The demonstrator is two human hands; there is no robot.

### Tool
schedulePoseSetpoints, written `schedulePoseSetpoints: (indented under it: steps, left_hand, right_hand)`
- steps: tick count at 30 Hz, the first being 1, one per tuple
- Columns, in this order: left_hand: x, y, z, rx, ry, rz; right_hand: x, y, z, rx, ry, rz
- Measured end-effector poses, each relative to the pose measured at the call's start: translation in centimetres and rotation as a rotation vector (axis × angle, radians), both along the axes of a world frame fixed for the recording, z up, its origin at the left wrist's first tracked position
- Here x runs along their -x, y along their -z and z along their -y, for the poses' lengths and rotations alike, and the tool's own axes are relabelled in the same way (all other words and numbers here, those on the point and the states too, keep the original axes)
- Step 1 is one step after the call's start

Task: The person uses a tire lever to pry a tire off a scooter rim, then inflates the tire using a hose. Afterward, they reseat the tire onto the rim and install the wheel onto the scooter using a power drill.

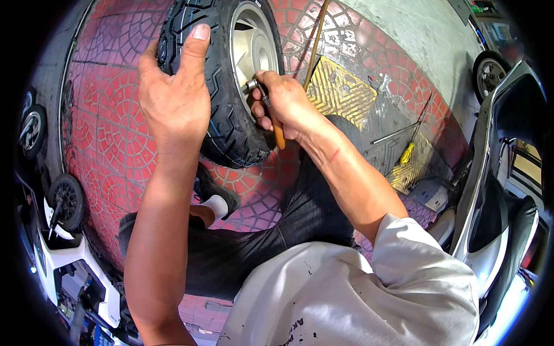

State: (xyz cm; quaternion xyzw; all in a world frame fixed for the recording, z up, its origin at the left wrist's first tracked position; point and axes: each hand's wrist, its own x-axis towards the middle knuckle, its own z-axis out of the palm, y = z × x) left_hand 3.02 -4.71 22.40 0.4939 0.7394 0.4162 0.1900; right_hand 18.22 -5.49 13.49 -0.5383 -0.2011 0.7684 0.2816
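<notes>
A black motorcycle tyre [219, 115] with a deep tread, mounted on a pale metal wheel rim [254, 49], stands in front of me at the top. My left hand [176, 95] grips the tread on its left side, thumb pointing up along it and fingertips partly hidden behind. My right hand [285, 102] is closed around a small metal tool with an orange handle [279, 134]. The tool's silvery round head [252, 85] is at the inner edge of the rim; whether it touches is unclear. The exact kind of tool cannot be made out.
Right of the wheel lies a worn yellow ribbed plate [344, 91] with a long thin rod [316, 43] beside it. A yellow-handled screwdriver [407, 154] and a metal bar [395, 134] lie farther right. Scooters [502, 219] flank me on the right and motorbike parts [81, 259] on the left.
</notes>
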Motion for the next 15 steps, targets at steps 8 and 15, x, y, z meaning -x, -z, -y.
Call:
schedulePoseSetpoints:
  steps: [8, 15]
  left_hand:
    - [-0.5, 0.04, 0.05, 0.03, -0.014, -0.094]
    - [-0.42, -0.01, 0.25, 0.053, -0.014, -0.056]
  right_hand:
    - [-0.61, -0.56, -0.05, 0.043, 0.023, -0.046]
    - [-0.48, -0.58, 0.09, 0.035, 0.032, -0.049]
